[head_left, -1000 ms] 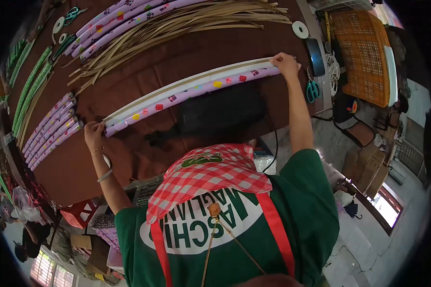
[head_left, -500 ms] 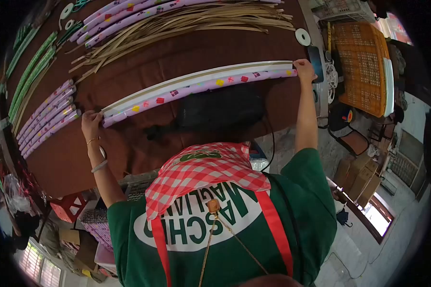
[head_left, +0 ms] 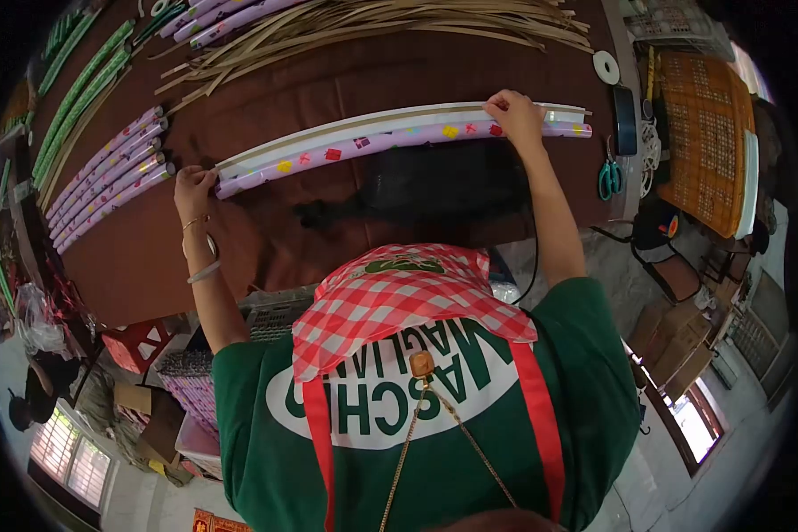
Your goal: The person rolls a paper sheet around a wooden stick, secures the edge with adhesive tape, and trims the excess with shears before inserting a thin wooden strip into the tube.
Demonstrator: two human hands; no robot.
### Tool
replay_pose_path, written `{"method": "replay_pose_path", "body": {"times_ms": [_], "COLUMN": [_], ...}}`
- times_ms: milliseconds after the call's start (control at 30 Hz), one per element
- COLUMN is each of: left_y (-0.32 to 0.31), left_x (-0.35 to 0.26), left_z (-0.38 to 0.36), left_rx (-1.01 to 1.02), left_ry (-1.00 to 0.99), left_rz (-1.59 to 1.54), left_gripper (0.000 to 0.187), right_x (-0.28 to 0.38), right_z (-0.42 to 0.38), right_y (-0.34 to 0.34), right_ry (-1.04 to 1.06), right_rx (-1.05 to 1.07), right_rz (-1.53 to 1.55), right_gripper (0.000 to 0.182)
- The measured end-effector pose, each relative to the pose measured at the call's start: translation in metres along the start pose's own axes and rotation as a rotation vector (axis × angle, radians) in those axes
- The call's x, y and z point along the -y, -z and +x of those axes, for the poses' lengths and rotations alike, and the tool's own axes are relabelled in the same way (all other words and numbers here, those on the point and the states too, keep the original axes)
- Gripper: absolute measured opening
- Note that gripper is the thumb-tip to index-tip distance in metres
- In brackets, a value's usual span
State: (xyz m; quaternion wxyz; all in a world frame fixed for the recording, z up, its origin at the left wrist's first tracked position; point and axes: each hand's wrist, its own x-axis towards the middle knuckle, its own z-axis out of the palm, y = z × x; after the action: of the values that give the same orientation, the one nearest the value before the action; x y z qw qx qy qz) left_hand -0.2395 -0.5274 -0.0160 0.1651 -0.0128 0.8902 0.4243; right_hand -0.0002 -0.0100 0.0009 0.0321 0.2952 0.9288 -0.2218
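A long piece of purple patterned wrapping paper lies across the brown-covered table, its near side rolled and its white underside showing along the far side. A thin tan strip runs lengthwise on the white part and sticks out slightly at the right end. My left hand pinches the paper's left end. Further along, my right hand has its fingertips closed on the far edge, a little in from the right end. Its fingers cover that bit of the edge.
Purple patterned tubes lie at the left, near green rolls. Loose tan strips spread along the far side. A dark bag sits nearer me. To the right are a tape roll, a phone and teal-handled scissors.
My right hand has left the paper's right end and moved inward along its far edge. My left hand stays at the left end. The whole view has shifted slightly.
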Motion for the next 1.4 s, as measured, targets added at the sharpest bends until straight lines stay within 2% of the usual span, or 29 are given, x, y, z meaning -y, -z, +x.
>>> {"method": "replay_pose_path", "body": {"times_ms": [200,267,367,567,667,800,967,1033,1167,1233,1300,1400], "left_y": [0.000,-0.001,-0.003,-0.003,-0.001,-0.001,0.000,0.000,0.001,0.000,0.001,-0.001], "left_x": [-0.018,-0.012,-0.010,-0.010,-0.009,0.000,0.001,0.007,-0.004,0.020,0.024,0.007], "left_z": [-0.007,-0.004,-0.006,-0.007,-0.003,0.000,0.001,0.004,-0.002,0.009,0.011,0.003], "left_rx": [0.024,0.056,0.029,0.007,0.000,0.026,0.016,0.013,-0.018,-0.007,0.009,0.004], "left_ry": [0.049,0.039,0.019,0.009,0.026,0.028,0.000,-0.007,-0.019,-0.009,0.000,0.013], "left_rz": [0.075,-0.060,-0.114,-0.103,0.034,-0.063,0.058,0.038,0.095,0.041,-0.012,-0.022], "left_gripper": [0.038,0.039,0.037,0.038,0.039,0.040,0.039,0.042,0.044,0.044,0.044,0.044], "right_x": [-0.005,-0.014,-0.021,-0.034,-0.072,-0.108,-0.083,-0.079,-0.056,-0.028,-0.006,0.036], "right_z": [0.001,0.003,0.002,0.004,0.012,0.018,0.012,0.009,0.004,0.001,0.003,0.000], "right_y": [0.009,0.008,0.012,0.027,0.024,0.029,0.048,0.044,0.037,0.028,0.013,0.001], "right_ry": [-0.051,-0.064,-0.029,-0.041,-0.067,-0.108,-0.153,-0.133,-0.061,-0.047,-0.022,0.049], "right_rx": [0.013,-0.034,-0.066,-0.097,-0.077,-0.111,-0.082,-0.154,-0.229,-0.170,0.004,0.065], "right_rz": [-0.032,0.054,0.005,-0.085,0.001,0.038,-0.031,-0.192,-0.314,-0.077,-0.003,-0.026], "right_gripper": [0.016,0.019,0.020,0.020,0.018,0.021,0.019,0.016,0.014,0.016,0.019,0.023]}}
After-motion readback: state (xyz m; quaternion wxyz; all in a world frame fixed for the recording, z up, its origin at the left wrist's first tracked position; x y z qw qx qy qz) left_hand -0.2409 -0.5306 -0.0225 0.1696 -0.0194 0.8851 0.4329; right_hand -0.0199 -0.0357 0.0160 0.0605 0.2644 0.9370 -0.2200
